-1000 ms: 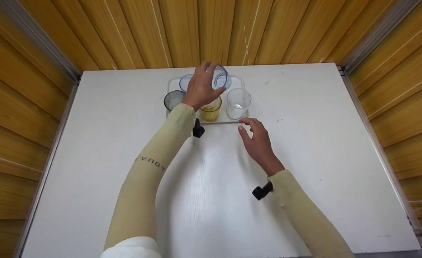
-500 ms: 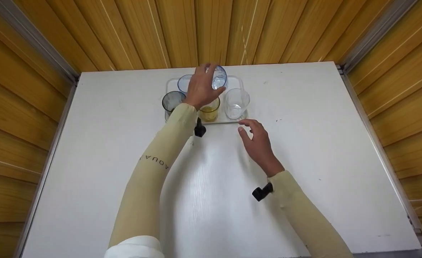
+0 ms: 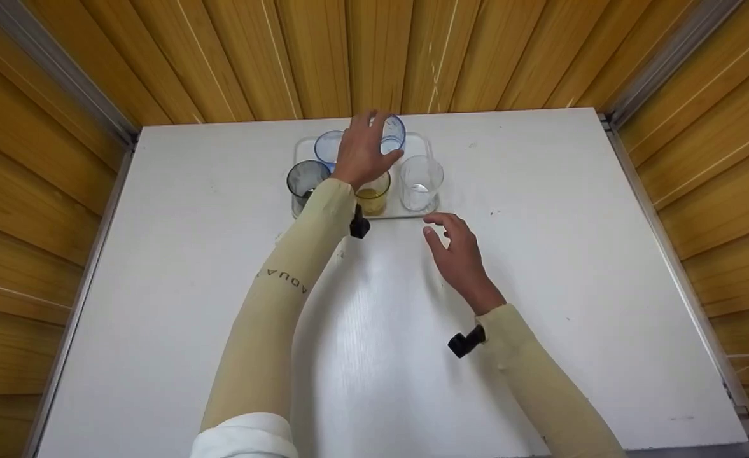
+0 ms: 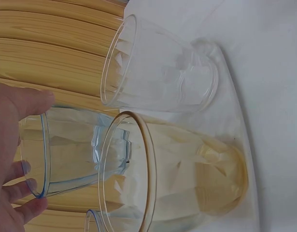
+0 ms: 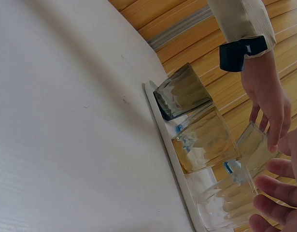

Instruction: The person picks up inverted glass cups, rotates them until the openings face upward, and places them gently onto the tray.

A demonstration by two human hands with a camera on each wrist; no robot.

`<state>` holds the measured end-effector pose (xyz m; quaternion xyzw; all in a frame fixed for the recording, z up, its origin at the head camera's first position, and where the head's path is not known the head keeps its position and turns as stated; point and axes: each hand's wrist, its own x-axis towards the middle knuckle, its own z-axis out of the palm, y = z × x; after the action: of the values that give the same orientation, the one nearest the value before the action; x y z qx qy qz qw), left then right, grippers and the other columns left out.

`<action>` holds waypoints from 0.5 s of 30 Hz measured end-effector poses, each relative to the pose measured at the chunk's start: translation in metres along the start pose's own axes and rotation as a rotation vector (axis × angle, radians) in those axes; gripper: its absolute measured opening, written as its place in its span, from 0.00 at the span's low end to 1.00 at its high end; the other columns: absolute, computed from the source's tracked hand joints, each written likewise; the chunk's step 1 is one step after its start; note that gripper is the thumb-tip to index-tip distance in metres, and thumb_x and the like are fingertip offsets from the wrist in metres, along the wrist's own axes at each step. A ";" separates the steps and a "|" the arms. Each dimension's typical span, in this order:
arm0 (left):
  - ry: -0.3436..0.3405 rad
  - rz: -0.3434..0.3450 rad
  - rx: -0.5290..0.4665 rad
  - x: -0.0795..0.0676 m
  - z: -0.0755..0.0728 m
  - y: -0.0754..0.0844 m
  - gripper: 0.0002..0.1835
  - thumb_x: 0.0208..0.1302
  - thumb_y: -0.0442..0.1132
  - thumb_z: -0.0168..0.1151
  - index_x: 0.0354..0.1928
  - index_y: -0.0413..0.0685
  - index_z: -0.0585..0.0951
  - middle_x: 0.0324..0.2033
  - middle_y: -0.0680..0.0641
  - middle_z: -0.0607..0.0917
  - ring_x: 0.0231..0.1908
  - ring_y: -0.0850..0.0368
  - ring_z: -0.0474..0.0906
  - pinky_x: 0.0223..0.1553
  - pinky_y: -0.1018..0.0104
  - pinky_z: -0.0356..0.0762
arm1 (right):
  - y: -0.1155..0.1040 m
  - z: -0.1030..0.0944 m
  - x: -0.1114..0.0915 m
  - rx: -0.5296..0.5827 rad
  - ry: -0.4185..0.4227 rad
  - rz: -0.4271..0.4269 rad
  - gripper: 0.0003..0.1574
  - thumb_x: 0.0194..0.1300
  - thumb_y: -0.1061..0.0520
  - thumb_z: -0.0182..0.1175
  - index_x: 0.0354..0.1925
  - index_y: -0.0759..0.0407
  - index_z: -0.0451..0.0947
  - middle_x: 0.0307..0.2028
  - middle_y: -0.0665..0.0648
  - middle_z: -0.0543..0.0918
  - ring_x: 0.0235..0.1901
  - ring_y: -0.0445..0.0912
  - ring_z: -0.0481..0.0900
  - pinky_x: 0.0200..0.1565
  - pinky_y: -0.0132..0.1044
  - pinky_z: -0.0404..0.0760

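My left hand (image 3: pixel 363 149) reaches over the tray and grips the rim of a light blue glass (image 4: pixel 73 150), thumb on one side and fingers on the other. This glass stands at the back of the group; whether its base touches the tray is hidden. Under the left wrist is an amber glass (image 3: pixel 374 198), with a clear glass (image 3: pixel 421 184) to its right and a grey glass (image 3: pixel 304 180) to its left. Another blue-rimmed glass (image 3: pixel 327 149) is partly covered by the left hand. My right hand (image 3: pixel 460 257) hovers near the tray's front right corner, fingers loosely bent, holding nothing.
The white tray (image 3: pixel 398 211) under the glasses lies toward the far edge of a white table (image 3: pixel 221 210). Wood-patterned panels (image 3: pixel 374 57) rise behind the table and at both sides. Black wrist cameras (image 3: pixel 466 340) are worn on both forearms.
The left forearm has swung slightly to the right. The left hand and the light blue glass have shifted a little, the grip staying the same. My right hand has hardly moved.
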<state>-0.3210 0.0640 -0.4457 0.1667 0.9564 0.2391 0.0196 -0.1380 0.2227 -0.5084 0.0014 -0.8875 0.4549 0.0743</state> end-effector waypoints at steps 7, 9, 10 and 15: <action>-0.014 0.004 -0.006 0.003 0.005 0.002 0.40 0.61 0.57 0.63 0.72 0.65 0.58 0.73 0.52 0.59 0.72 0.54 0.56 0.72 0.56 0.59 | -0.001 -0.001 -0.003 -0.011 -0.020 0.008 0.18 0.74 0.51 0.50 0.56 0.55 0.74 0.56 0.54 0.77 0.61 0.47 0.70 0.60 0.44 0.71; -0.018 0.007 -0.006 0.004 0.006 0.002 0.39 0.61 0.57 0.63 0.72 0.65 0.58 0.73 0.51 0.59 0.72 0.53 0.57 0.72 0.56 0.60 | -0.001 -0.001 -0.004 -0.015 -0.021 0.010 0.18 0.74 0.50 0.50 0.56 0.55 0.74 0.56 0.53 0.77 0.61 0.47 0.70 0.60 0.44 0.71; -0.023 0.006 -0.006 0.004 0.007 0.003 0.39 0.61 0.57 0.63 0.72 0.66 0.58 0.73 0.51 0.59 0.72 0.53 0.57 0.72 0.56 0.60 | -0.001 -0.002 -0.004 -0.015 -0.020 0.011 0.18 0.74 0.50 0.50 0.56 0.55 0.74 0.56 0.53 0.77 0.61 0.47 0.70 0.60 0.44 0.71; -0.053 -0.002 0.001 0.006 0.008 0.003 0.40 0.62 0.57 0.62 0.73 0.66 0.57 0.74 0.51 0.58 0.72 0.53 0.56 0.72 0.55 0.58 | -0.002 -0.002 -0.006 -0.011 -0.022 0.010 0.20 0.73 0.50 0.51 0.57 0.57 0.73 0.56 0.54 0.77 0.61 0.47 0.70 0.61 0.45 0.71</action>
<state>-0.3248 0.0721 -0.4512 0.1721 0.9559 0.2338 0.0453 -0.1322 0.2227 -0.5066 0.0016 -0.8908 0.4501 0.0622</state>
